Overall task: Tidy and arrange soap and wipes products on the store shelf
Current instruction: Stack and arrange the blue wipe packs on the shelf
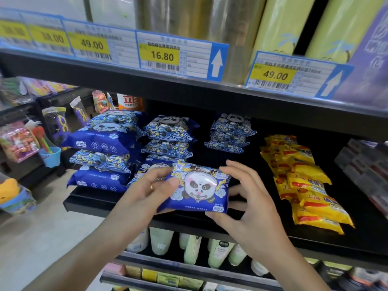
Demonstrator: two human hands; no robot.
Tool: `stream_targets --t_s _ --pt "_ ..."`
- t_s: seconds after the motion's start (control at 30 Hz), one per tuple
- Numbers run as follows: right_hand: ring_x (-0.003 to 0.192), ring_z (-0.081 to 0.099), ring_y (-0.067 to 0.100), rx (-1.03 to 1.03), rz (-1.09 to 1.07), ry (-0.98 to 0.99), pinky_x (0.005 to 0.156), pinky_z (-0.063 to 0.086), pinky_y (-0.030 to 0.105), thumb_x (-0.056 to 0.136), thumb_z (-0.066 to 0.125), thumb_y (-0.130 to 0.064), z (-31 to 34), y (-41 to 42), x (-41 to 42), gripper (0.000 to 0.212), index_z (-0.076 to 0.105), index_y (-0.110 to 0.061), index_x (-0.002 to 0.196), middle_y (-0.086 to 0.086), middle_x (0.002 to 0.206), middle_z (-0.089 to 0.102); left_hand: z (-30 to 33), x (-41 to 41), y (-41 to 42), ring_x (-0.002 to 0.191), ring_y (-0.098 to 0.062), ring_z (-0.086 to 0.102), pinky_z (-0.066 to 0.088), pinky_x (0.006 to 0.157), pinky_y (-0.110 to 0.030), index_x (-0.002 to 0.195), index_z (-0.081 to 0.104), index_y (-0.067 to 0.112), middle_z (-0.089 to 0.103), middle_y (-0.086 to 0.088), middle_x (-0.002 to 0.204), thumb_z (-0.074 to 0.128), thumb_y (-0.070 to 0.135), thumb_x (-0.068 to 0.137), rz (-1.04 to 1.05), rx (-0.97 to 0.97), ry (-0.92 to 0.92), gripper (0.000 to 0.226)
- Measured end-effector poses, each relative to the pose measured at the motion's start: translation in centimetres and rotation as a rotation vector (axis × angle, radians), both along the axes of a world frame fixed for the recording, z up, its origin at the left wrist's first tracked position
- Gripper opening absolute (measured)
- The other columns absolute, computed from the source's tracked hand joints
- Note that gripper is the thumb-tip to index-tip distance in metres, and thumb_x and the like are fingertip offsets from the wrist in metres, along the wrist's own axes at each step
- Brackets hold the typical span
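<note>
- My left hand [147, 190] grips the left end of a blue panda wipes pack [197, 190], thumb on its printed face, fingers curled behind; a ring shows on one finger.
- My right hand [249, 198] holds the same pack at its right end: thumb under the bottom right corner, fingers spread and bent around the right edge.
- The pack sits centre frame, lower middle, held just above the front edge of the black shelf [88, 200]. Panda face is toward me; the print along its lower edge reads upside down.
- Behind the pack, left of centre: a stack of blue wipes packs [100, 152], several high, some showing dark blue backs, some the wave pattern.
- Centre, right behind my left fingers: a second stack [168, 139] of the same packs, wave-patterned ends toward me.
- Right of centre, further back on the shelf: a shorter third stack [230, 133], standing apart from the other two.
- Right side of the frame: a row of yellow soap packets [304, 181] with red bands, overlapping each other in a line running toward the shelf front.
- Upper part of the frame: shelf rail with price tags [161, 53]; readable ones say 49.00, 16.80 and 49.00, two carrying white up-arrows.
- Above the rail, upper right: tall yellow-green cylinders [281, 24].
- Bottom centre, shelf below: pale green and white bottles [218, 253], tops hidden by the shelf edge.
- Far left: hanging toy packets [19, 141] on another rack, blurred.
</note>
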State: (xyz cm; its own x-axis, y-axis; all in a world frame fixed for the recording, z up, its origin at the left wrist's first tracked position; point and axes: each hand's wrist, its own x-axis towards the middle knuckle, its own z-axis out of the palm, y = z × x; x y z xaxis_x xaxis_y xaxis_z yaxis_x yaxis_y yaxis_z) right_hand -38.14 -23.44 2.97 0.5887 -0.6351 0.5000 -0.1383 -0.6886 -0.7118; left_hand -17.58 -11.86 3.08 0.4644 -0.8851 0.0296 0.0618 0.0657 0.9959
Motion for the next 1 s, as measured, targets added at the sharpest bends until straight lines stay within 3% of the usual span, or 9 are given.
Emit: stream_targets --t_s 0.07,0.17,0.3,0.4,0.47,0.57,0.77,1.0 --pt "0.104 0.066 0.012 0.038 -0.011 0.003 0.080 0.059 0.018 0.070 0.095 -0.014 0.2 0.0 -0.1 0.083 0.052 -0.049 0.133 -0.026 0.142 0.045 -0.1 0.7 0.2 0.109 -0.019 0.074 0.061 0.088 -0.030 0.119 0.071 0.040 0.078 0.001 0.116 0.062 0.039 0.101 0.032 -0.063 -0.042 0.020" --pt "0.102 0.066 0.014 0.081 -0.003 0.003 0.081 0.060 0.021 0.069 0.095 -0.013 0.6 0.0 -0.2 0.083 0.053 -0.048 0.131 -0.021 0.134 0.051 -0.8 1.7 0.5 0.123 -0.011 0.067 0.054 0.094 -0.019 0.133 0.060 0.041 0.069 0.013 0.132 0.049 0.003 0.108 0.057 -0.193 -0.347 0.047" --pt "0.099 0.068 0.015 0.137 0.030 0.010 0.081 0.060 0.022 0.067 0.096 -0.015 1.1 0.2 -0.2 0.083 0.055 -0.050 0.130 -0.017 0.131 0.055 -1.1 2.4 0.8 0.145 -0.005 0.045 0.043 0.111 -0.023 0.152 0.040 0.049 0.046 0.023 0.153 0.069 -0.013 0.088 0.059 -0.211 -0.881 0.093" --pt "0.096 0.070 0.017 0.271 0.081 -0.002 0.080 0.061 0.027 0.060 0.095 -0.034 1.3 0.3 -0.1 0.081 0.056 -0.055 0.128 -0.007 0.123 0.064 -1.1 2.3 0.8 0.153 -0.009 0.033 0.043 0.115 -0.030 0.156 0.037 0.048 0.027 0.018 0.167 0.086 -0.007 0.075 0.021 -0.208 -1.075 0.109" --pt "0.092 0.071 0.019 0.362 0.108 -0.024 0.078 0.060 0.028 0.056 0.092 -0.040 1.3 0.4 -0.1 0.081 0.059 -0.054 0.128 -0.002 0.113 0.068 -1.0 1.9 0.7 0.150 -0.015 0.036 0.044 0.111 -0.036 0.152 0.041 0.046 0.025 0.017 0.168 0.090 0.000 0.073 0.035 -0.234 -1.122 0.103" --pt "0.088 0.072 0.019 0.419 0.118 -0.043 0.075 0.059 0.025 0.055 0.093 -0.037 1.2 0.4 -0.2 0.080 0.062 -0.051 0.128 -0.001 0.103 0.072 -0.9 1.9 0.5 0.153 -0.020 0.034 0.040 0.118 -0.039 0.147 0.047 0.038 0.031 0.012 0.167 0.092 0.000 0.070 0.022 -0.298 -1.188 0.097" --pt "0.092 0.073 0.023 0.483 0.119 -0.019 0.074 0.060 0.028 0.055 0.094 -0.036 1.5 0.2 -0.3 0.080 0.063 -0.053 0.127 0.007 0.112 0.072 -0.8 1.8 0.2 0.151 -0.018 0.036 0.034 0.120 -0.034 0.142 0.053 0.031 0.038 0.011 0.163 0.091 -0.003 0.071 -0.003 -0.356 -1.192 0.088" --pt "0.109 0.070 0.023 0.531 0.144 0.039 0.093 0.060 0.051 0.061 0.089 -0.050 1.7 0.2 -0.7 0.075 0.059 -0.056 0.129 -0.010 0.113 0.073 -0.8 1.7 0.2 0.144 -0.010 0.046 0.036 0.116 -0.031 0.134 0.064 0.031 0.050 0.022 0.153 0.078 0.017 0.078 -0.002 -0.314 -1.046 0.059"
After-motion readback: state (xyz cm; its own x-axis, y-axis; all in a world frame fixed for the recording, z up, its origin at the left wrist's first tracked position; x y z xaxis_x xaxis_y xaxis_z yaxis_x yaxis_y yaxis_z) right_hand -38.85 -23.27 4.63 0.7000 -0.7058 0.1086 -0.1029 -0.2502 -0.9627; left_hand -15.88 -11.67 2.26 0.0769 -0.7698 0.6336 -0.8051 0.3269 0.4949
